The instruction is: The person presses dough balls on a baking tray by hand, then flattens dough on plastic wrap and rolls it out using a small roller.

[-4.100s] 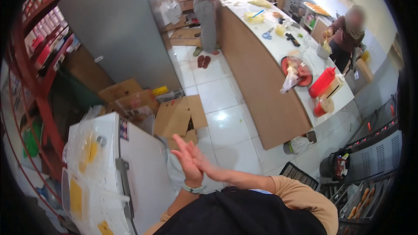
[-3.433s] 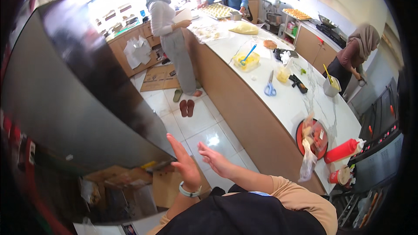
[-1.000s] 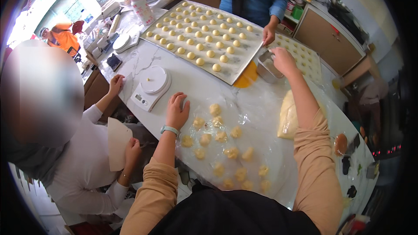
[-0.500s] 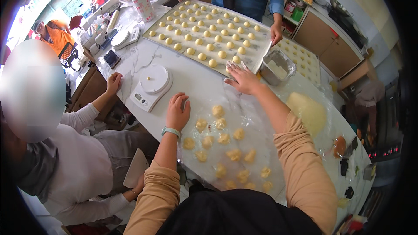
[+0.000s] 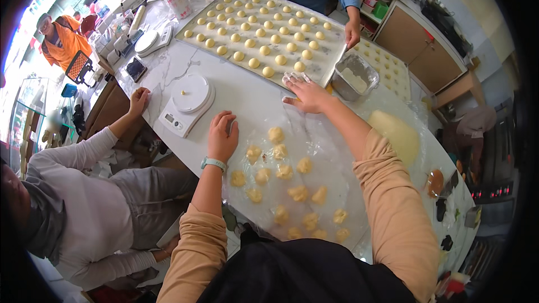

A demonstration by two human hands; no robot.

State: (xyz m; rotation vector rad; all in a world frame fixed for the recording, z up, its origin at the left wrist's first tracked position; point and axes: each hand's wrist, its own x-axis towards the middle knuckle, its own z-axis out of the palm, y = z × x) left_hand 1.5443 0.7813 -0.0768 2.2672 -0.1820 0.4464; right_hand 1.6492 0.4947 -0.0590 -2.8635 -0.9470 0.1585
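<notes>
My left hand (image 5: 223, 136) rests flat on the white marble counter (image 5: 247, 95), fingers loosely curled, beside a clear plastic sheet (image 5: 331, 174) that carries several rough pale-yellow dough pieces (image 5: 285, 171). My right hand (image 5: 306, 92) lies palm down with fingers spread, floury, just in front of the near edge of a large baking tray (image 5: 325, 67) filled with rows of round dough balls (image 5: 264, 39). Neither hand holds anything.
A white kitchen scale (image 5: 190, 96) stands left of my left hand. A metal tub of flour (image 5: 353, 77) sits right of my right hand, and a big dough lump (image 5: 396, 134) lies further right. One person sits at left, a hand (image 5: 138, 100) on the counter; another in blue stands behind the tray.
I turned from a tiled shop floor to the counter. In the last second my right hand drew back from the metal tub and settled flat on the counter; my left hand stayed put.
</notes>
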